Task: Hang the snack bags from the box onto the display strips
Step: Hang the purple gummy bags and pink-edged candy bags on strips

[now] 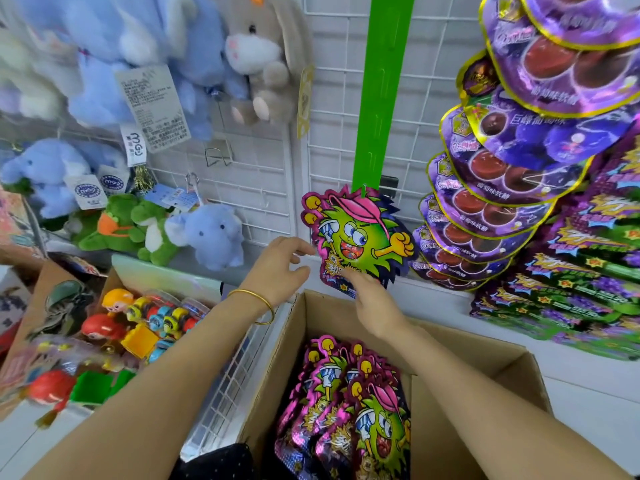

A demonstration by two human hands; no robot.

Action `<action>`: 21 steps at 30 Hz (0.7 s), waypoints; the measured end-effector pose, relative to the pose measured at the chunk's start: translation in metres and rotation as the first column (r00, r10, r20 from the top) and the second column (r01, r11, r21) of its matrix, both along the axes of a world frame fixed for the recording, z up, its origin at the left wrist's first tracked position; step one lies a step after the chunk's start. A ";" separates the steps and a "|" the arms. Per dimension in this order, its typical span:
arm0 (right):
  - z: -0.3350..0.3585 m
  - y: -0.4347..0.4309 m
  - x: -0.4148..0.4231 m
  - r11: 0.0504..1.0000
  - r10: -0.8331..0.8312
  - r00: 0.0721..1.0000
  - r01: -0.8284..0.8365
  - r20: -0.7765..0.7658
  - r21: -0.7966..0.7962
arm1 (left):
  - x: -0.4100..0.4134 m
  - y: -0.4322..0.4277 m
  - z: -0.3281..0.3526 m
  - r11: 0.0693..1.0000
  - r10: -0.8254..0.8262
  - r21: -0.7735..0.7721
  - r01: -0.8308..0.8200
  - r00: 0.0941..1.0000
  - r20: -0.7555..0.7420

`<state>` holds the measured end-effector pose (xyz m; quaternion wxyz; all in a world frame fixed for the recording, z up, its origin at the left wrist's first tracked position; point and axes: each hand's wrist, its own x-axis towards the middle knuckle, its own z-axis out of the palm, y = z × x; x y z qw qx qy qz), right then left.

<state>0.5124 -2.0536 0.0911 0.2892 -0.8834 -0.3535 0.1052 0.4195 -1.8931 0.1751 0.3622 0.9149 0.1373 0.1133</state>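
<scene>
White wire grid [332,98] backs this shop corner, with plush toys [207,233] hanging to one side and a full column of purple bags [519,133] to the other. Between them a green strip [377,98] runs down the grid. One snack bag [360,237], printed with a spiky green cartoon face, hangs from the strip's lowest visible hook. Every slot above it is bare.

Below, an open cardboard box [485,358] holds a packed row of the same bags [346,410]. So the job looks to be at an early stage on this strip: one bag is up, and many are left in the box with a long run of strip to fill.

The left hand [277,268], with a gold bangle [256,299] at the wrist, hovers just beside the hung bag's left edge. Its fingers are loosely spread and hold nothing. The right hand [377,303] reaches up from over the box with its fingers stretched out, the tips touching the bag's lower edge as if steadying it. It does not appear to pinch or grip the bag.
</scene>
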 end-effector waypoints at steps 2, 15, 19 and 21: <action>-0.003 -0.003 -0.001 1.000 0.002 1.000 -0.002 -0.017 -0.010 | -0.001 0.000 -0.001 1.000 -0.008 -0.006 0.008 1.000 0.004; -0.090 -0.091 -0.058 0.962 -0.106 0.929 0.005 -0.355 -0.275 | -0.012 -0.026 -0.043 0.980 -0.187 0.014 0.197 0.949 -0.254; -0.125 -0.080 -0.056 0.914 -0.031 0.943 -0.108 -0.332 -0.391 | -0.014 -0.024 -0.044 0.979 -0.201 -0.026 0.201 0.943 -0.264; -0.131 -0.076 -0.054 0.904 -0.038 0.964 -0.080 -0.265 -0.419 | -0.013 -0.023 -0.044 0.980 -0.197 -0.042 0.193 0.943 -0.268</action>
